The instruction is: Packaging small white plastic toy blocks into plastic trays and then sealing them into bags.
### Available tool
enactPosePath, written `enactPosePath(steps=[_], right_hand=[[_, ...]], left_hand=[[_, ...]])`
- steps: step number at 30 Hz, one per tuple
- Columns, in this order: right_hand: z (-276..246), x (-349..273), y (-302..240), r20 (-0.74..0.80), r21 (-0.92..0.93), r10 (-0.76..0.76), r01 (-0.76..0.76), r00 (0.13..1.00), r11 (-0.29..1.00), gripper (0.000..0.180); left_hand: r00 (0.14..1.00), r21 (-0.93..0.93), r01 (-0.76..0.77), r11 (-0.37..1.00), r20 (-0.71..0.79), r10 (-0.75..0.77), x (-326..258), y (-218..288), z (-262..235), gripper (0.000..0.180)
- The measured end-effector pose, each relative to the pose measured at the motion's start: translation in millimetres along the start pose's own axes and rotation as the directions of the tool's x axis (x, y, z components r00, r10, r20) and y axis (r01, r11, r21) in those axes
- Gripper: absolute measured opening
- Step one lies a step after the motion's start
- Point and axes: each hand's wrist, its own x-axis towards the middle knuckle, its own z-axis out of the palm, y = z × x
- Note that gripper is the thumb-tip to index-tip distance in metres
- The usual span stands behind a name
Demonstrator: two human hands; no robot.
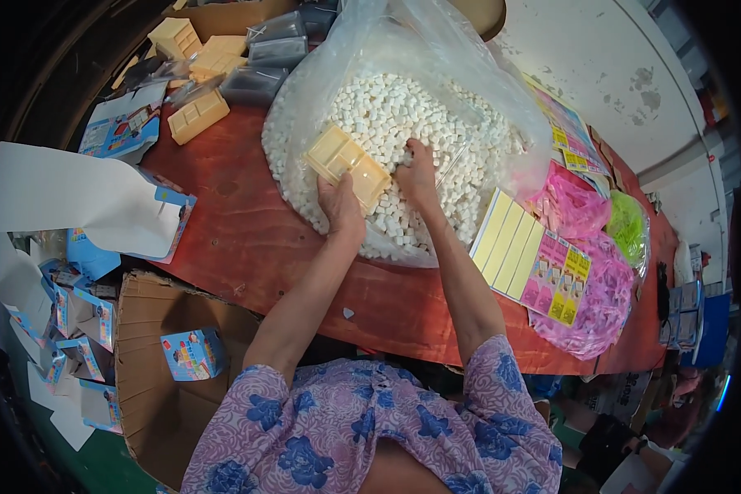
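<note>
My left hand (342, 204) is closed on the lower edge of a cream plastic compartment tray (337, 156), tilted above a heap of small white cubes (391, 103). The cubes fill a large clear plastic bag (354, 41) spread wide on the table. Just right of the tray, my right hand (418, 174) reaches into the cubes. Its fingers are bent together at the heap; whatever they pinch is too small or hidden to name.
Cream trays (198, 115) and dark clear-plastic cases (276, 53) lie at the back left of the red table (214, 214). Pink bagged pieces (601, 280) and printed sheets (543, 263) lie right. A cardboard box (152, 362) below the left edge holds a blue printed box (192, 354).
</note>
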Motion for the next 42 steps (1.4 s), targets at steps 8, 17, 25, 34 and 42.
enactPosePath(steps=[8, 17, 25, 34, 42], right_hand=[[-0.8, -15.7, -11.0, 0.184, 0.686, 0.331, -0.362, 0.926, 0.631, 0.025], [-0.4, -25.9, -42.6, 0.014, 0.518, -0.048, 0.034, 0.999, 0.854, 0.026], [-24.7, 27.5, -33.1, 0.018, -0.105, -0.297, 0.297, 0.955, 0.949, 0.032], [-27.9, 36.8, -20.8, 0.344, 0.127, 0.208, -0.265, 0.915, 0.956, 0.036], [-6.2, 0.0, -27.2, 0.099, 0.182, -0.202, 0.182, 0.974, 0.966, 0.027]], left_hand=[[0.999, 0.038, -0.028, 0.999, -0.038, 0.03, -0.7, -13.7, 24.9, 0.035], [0.992, -0.066, 0.117, 0.991, -0.041, -0.12, -9.6, 0.0, 36.1, 0.036], [0.989, -0.107, 0.107, 0.988, -0.094, -0.118, 0.6, -4.9, 28.6, 0.038], [0.995, -0.012, 0.03, 0.999, -0.094, -0.031, 13.3, -17.6, 25.2, 0.043], [0.995, -0.043, 0.05, 0.998, -0.084, -0.054, 2.8, -3.8, 36.3, 0.042]])
